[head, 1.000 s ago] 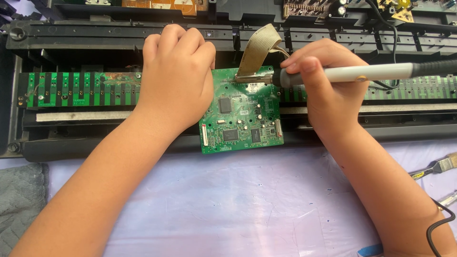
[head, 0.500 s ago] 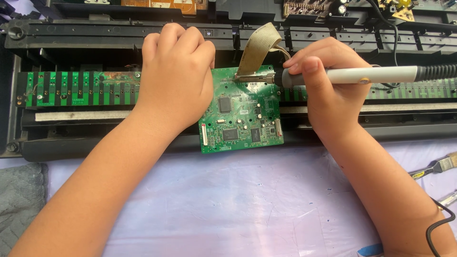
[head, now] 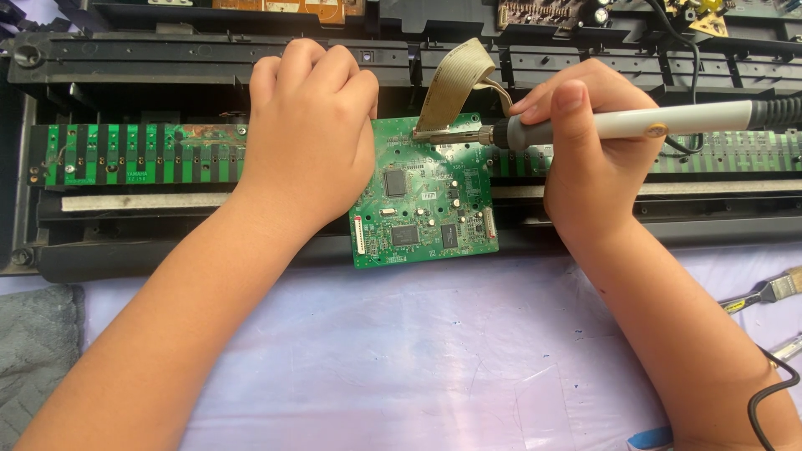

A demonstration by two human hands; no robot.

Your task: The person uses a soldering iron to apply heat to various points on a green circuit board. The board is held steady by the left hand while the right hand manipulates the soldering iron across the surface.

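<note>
Soldering iron (head: 635, 124) hasn't budged since a second ago: we are gripping it in our right hand (head: 589, 159), tip at the ribbon cable (head: 455, 83) joint (heat dwelling), left hand (head: 305, 138) fisted, pinning the green circuit board (head: 426, 205).

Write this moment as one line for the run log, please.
left hand: fist resting on green circuit board | right hand: holds soldering iron, tip at flat cable end

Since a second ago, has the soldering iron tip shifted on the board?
No. The soldering iron tip sits at the same spot by the ribbon cable on the green circuit board.
</note>
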